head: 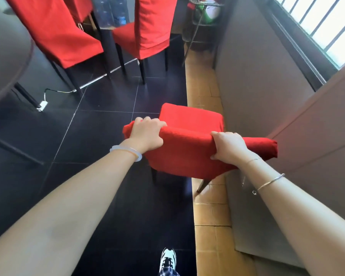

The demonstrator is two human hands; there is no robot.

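Both hands, the left hand [146, 136] and the right hand [228, 147], grip the top of the backrest of the red-covered chair [189, 140] standing beside the wall [257, 86], which seems rigid and rather heavy under its soft, maybe slippery cover.

Left hand [146, 134], right hand [228, 147] grip red chair [187, 150] backrest

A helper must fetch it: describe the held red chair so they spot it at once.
From the window, follow the tan floor strip below. The chair sits at that strip's edge, apart from the red chairs farther ahead. Only its backrest is gripped by the left hand and right hand.
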